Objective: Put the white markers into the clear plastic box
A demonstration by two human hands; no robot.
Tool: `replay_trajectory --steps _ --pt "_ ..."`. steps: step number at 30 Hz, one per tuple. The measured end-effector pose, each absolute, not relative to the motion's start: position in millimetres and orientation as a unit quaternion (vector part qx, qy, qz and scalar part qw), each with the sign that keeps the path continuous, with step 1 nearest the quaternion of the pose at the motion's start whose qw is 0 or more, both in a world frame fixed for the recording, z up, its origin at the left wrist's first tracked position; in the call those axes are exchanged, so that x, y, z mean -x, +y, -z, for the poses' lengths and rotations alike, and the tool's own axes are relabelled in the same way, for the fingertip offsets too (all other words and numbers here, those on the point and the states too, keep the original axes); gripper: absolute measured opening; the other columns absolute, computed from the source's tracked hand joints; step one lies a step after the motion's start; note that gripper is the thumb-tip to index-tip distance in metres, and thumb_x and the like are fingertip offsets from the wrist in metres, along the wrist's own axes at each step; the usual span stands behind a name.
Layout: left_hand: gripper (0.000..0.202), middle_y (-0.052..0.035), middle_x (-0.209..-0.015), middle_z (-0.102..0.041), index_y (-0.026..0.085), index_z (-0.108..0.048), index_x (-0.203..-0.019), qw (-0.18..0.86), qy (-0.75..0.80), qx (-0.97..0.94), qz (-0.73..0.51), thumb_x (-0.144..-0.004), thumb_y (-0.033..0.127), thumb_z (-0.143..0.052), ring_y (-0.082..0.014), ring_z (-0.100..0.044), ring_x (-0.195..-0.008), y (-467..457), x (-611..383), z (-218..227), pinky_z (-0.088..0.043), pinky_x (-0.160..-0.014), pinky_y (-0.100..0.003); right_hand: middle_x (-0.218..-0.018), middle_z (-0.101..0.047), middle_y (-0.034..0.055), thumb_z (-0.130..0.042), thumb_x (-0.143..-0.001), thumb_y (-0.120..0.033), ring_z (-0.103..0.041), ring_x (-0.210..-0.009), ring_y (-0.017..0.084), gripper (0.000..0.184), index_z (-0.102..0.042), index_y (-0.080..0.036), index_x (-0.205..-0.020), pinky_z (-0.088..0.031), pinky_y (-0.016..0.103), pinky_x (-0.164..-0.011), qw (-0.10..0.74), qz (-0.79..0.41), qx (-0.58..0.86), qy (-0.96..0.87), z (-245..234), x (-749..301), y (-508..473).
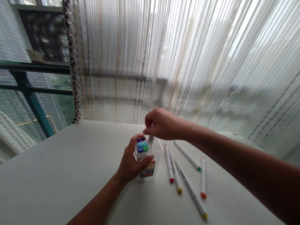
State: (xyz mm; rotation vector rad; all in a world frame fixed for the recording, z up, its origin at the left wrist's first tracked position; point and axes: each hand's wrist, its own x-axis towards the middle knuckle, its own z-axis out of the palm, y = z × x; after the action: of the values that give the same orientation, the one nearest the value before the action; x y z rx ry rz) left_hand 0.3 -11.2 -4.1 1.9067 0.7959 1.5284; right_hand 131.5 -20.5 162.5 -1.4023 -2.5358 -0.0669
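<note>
My left hand [131, 164] is wrapped round a clear plastic marker box [150, 162] standing upright on the white table [70, 162]. Several markers stand in the box, their coloured caps [142, 145] showing purple, black, blue and green. My right hand [161, 124] hovers just above the box with fingers pinched on a white marker [150, 140] that points down into the box. Most of that marker is hidden by my fingers.
Several loose white markers lie on the table right of the box, with red [168, 164], yellow [175, 172], green [187, 155] and orange [202, 178] caps. A striped sheer curtain [187, 62] hangs behind the table. A window with a dark railing [35, 67] is at the left.
</note>
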Motion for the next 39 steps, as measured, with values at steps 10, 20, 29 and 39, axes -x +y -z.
replay_trajectory --steps 10,20,29,39 --pt "0.057 -0.004 -0.095 -0.062 0.022 -0.041 -0.118 0.294 0.308 -0.713 -0.557 -0.071 0.04 -0.069 -0.0166 -0.061 -0.074 -13 -1 1 -0.049 -0.066 -0.028 -0.071 -0.066 0.0043 -0.061 -0.069 -0.011 -0.053 -0.063 0.012 0.017 -0.07 -0.014 -0.084 -0.036 0.022 -0.058 0.14 0.045 0.483 -0.863 -131 -137 -11" --pt "0.052 -0.0046 -0.099 -0.062 0.022 -0.043 -0.117 0.269 0.287 -0.723 -0.568 -0.073 0.038 -0.068 -0.0173 -0.062 -0.079 -13 -2 1 -0.051 -0.069 -0.028 -0.073 -0.065 0.0051 -0.057 -0.068 -0.004 -0.054 -0.064 0.011 0.017 -0.069 -0.012 -0.077 -0.038 0.022 -0.057 0.126 0.049 0.421 -0.897 -121 -142 -15" --pt "0.056 -0.006 -0.104 -0.063 0.023 -0.044 -0.117 0.308 0.305 -0.701 -0.566 -0.071 0.039 -0.071 -0.0182 -0.065 -0.084 -13 -2 4 -0.053 -0.075 -0.029 -0.064 -0.064 0.0028 -0.06 -0.075 -0.023 -0.059 -0.061 0.013 0.012 -0.066 -0.013 -0.07 -0.046 0.024 -0.058 0.387 -0.151 0.477 -0.774 -125 -198 -32" --pt "0.055 -0.0077 -0.106 -0.064 0.02 -0.045 -0.116 0.318 0.304 -0.687 -0.578 -0.071 0.037 -0.071 -0.0182 -0.067 -0.087 -12 -4 11 -0.054 -0.076 -0.027 -0.059 -0.061 0.0025 -0.05 -0.081 -0.024 -0.052 -0.055 0.012 0.024 -0.064 -0.017 -0.062 -0.033 0.024 -0.056 0.194 -0.028 0.688 -0.699 -18 -260 -49"
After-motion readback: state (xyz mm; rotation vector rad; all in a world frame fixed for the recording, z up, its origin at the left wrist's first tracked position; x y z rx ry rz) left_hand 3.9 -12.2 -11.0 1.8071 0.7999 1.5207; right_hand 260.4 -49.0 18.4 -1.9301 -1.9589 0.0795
